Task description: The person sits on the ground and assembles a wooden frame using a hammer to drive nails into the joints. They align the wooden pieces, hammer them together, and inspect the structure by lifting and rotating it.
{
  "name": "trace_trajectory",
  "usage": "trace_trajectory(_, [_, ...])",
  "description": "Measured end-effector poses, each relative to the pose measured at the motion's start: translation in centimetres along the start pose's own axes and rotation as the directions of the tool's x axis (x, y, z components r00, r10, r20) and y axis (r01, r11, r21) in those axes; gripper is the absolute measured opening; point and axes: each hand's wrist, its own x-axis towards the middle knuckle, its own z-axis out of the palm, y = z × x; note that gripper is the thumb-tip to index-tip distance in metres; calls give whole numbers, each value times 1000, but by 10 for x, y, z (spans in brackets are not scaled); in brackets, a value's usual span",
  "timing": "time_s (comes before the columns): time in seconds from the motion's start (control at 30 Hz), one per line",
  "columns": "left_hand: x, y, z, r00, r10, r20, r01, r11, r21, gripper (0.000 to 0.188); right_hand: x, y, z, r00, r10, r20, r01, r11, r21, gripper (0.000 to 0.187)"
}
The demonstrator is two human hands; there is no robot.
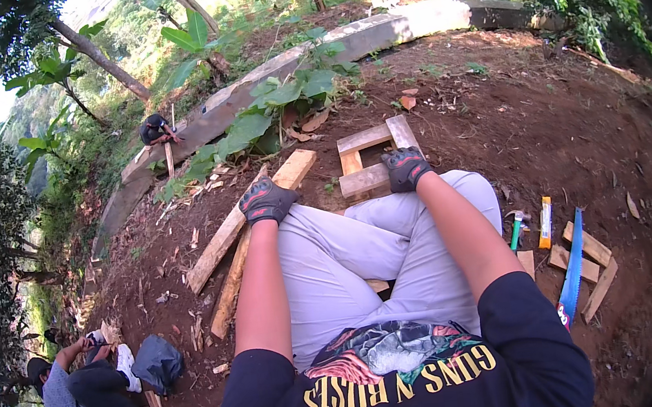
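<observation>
My left hand, in a black glove, lies over a thick wooden plank beside my left knee, its fingers curled around the wood. A second plank slants beneath my left forearm, and the two seem to cross near that hand. My gloved right hand is closed on the near right corner of a small rectangular wooden frame. The frame is made of short wood pieces around an open middle and sits on the soil just past my crossed legs. The fingertips of both hands are partly hidden.
On my right lie a green-handled hammer, a yellow tube or packet, a blue-bladed saw and several wood offcuts. Two other people sit at the left, one near a dark plastic bag. A low concrete wall curves behind leafy plants.
</observation>
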Motion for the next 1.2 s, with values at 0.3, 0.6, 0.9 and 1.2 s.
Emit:
trace_trajectory(0.3, [-10, -3, -17, 1000, 25, 18, -25, 999, -29, 83, -10, -15, -38, 1000, -8, 20, 5, 986, 165, 94])
trace_trajectory(0.6, [-6, -4, -12, 1000, 19, 9, -19, 1000, -13, 75, -10, -18, -24, 989, -45, -139, 75, 973, 219, 58])
trace_trajectory(0.9, [-7, -6, -13, 998, 26, 49, -26, 1000, -3, 73, -5, -14, -18, 999, -34, -17, 38, 966, 256, 60])
trace_trajectory(1.2, [-1, -11, -9, 1000, -9, 11, 9, 1000, -4, 75, -9, -17, -24, 999, -39, 5, 36, 968, 248, 64])
